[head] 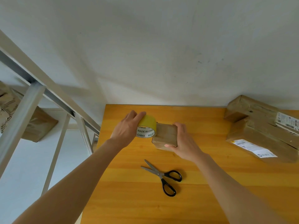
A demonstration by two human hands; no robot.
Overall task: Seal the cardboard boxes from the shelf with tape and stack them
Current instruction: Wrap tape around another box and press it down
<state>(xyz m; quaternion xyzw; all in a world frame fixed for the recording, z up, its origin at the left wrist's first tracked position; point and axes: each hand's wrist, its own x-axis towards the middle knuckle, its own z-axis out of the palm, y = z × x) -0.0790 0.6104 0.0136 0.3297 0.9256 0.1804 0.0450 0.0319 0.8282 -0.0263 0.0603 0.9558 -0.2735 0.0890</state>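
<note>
Gripping yellow tape roll [146,126]: left hand [126,129]; right hand [185,143] grip clasps small brown box [166,135], glossy, tape-wrapped.

"What is on the yellow wood table [210,199]?"

"A small box [166,135] sits near the middle. Black scissors [163,175] lie a bit open, closer to us than the box."

"And on the right?"

"A big brown box [275,139] with a white label lies by the far corner."

"What stands on the left?"

"A grey metal shelf [30,101]. A brown box [38,125] lies on its board."
</note>
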